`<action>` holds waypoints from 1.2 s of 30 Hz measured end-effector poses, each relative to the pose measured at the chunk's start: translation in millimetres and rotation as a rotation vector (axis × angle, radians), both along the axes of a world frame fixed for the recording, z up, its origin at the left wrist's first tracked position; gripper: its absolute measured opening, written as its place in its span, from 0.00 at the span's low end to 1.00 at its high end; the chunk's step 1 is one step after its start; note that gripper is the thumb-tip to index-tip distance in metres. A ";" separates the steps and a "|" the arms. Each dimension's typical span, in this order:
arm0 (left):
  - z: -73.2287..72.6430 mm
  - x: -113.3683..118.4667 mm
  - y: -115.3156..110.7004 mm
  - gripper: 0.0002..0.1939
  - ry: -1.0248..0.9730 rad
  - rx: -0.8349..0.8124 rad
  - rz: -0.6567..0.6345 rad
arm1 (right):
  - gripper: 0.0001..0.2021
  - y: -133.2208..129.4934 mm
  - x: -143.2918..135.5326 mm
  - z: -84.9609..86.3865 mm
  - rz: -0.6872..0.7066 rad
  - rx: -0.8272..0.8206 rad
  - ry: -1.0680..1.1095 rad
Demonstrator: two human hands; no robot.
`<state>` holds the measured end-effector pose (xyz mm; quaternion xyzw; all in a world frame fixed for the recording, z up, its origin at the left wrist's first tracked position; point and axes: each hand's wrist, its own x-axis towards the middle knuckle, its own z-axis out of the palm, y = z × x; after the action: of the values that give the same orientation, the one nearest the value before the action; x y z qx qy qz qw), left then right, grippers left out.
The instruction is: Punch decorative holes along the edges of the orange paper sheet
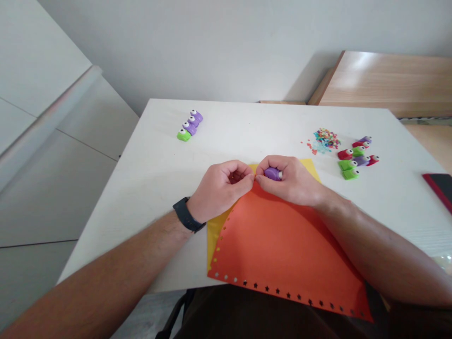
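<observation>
Purple punch in my right hand, orange sheet pinched at far edge by my left hand. Overhang past table could drag it if I relax.

The white rectangular desk has a smooth, low-sheen top. The orange perforated paper sheet overhanging its near edge is matt; the yellow paper sheet beneath appears smooth. The purple and green eyed plastic pieces toward the far left corner are smooth and lightly glossy. Beyond the far right corner, the light-brown wood-grain panel shows a glossy highlight.
</observation>
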<state>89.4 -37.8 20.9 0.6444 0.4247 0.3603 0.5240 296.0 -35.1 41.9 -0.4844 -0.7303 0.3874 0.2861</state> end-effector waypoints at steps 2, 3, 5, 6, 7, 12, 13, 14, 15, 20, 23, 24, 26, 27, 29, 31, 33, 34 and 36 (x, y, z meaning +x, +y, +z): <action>-0.4 0.2 -0.2 0.09 0.000 -0.002 -0.005 | 0.05 0.0 0.1 0.3 0.004 -0.014 0.011; -0.6 0.2 -0.4 0.09 0.000 -0.001 -0.007 | 0.04 0.0 0.2 0.4 0.003 -0.018 0.016; -0.9 0.3 -0.7 0.09 0.004 0.002 -0.007 | 0.04 0.0 0.5 0.4 0.002 -0.019 0.021; -1.0 0.4 -0.9 0.08 0.007 0.002 -0.006 | 0.04 0.0 0.6 0.2 0.003 -0.019 0.021; -1.0 0.4 -1.1 0.08 0.011 0.003 -0.005 | 0.04 0.0 0.7 0.1 0.004 -0.018 0.023; -1.6 0.2 -1.1 0.09 0.022 0.004 0.000 | 0.04 0.2 -0.4 0.0 -0.001 -0.045 0.022; -1.9 0.1 -1.0 0.09 0.021 0.004 0.001 | 0.05 0.3 -0.7 0.2 -0.005 -0.057 0.019; -2.1 0.0 -0.8 0.09 0.020 0.004 0.002 | 0.05 0.5 -1.0 0.5 -0.011 -0.069 0.015; -2.2 -0.1 -0.7 0.09 0.019 0.005 0.003 | 0.06 0.6 -1.2 0.8 -0.016 -0.081 0.010; -1.9 -0.4 -1.1 0.08 0.034 0.024 0.001 | 0.07 1.4 -1.2 1.3 -0.023 -0.099 0.011; -1.5 -0.2 -1.7 0.08 0.052 0.039 0.004 | 0.07 1.2 -1.1 0.5 -0.018 -0.098 0.019; -1.4 -0.1 -1.8 0.08 0.056 0.041 0.003 | 0.06 1.1 -1.1 0.1 -0.018 -0.097 0.021; -1.2 0.0 -1.8 0.08 0.062 0.045 0.003 | 0.06 0.6 -1.1 -0.8 -0.019 -0.094 0.024; -1.0 0.0 -1.8 0.08 0.065 0.047 0.007 | 0.06 0.4 -1.1 -1.2 -0.020 -0.091 0.025; -0.4 0.0 -1.5 0.08 0.069 0.049 0.020 | 0.05 0.0 -1.1 -1.6 -0.016 -0.088 0.027; 0.2 0.0 -1.1 0.08 0.066 0.045 0.041 | 0.05 -0.1 -1.1 -1.4 -0.010 -0.089 0.029; 0.7 0.2 -0.7 0.09 0.058 0.037 0.065 | 0.06 0.0 -1.1 -0.7 -0.009 -0.095 0.031; 0.8 0.3 -0.6 0.10 0.054 0.032 0.075 | 0.06 0.2 -1.0 -0.3 -0.011 -0.097 0.031; 0.8 0.7 -0.6 0.10 0.049 0.021 0.082 | 0.07 0.6 -0.7 0.2 -0.015 -0.098 0.028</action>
<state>90.1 -38.4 21.8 0.6405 0.4595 0.3702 0.4915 295.2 -34.4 42.1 -0.4979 -0.7027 0.4273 0.2753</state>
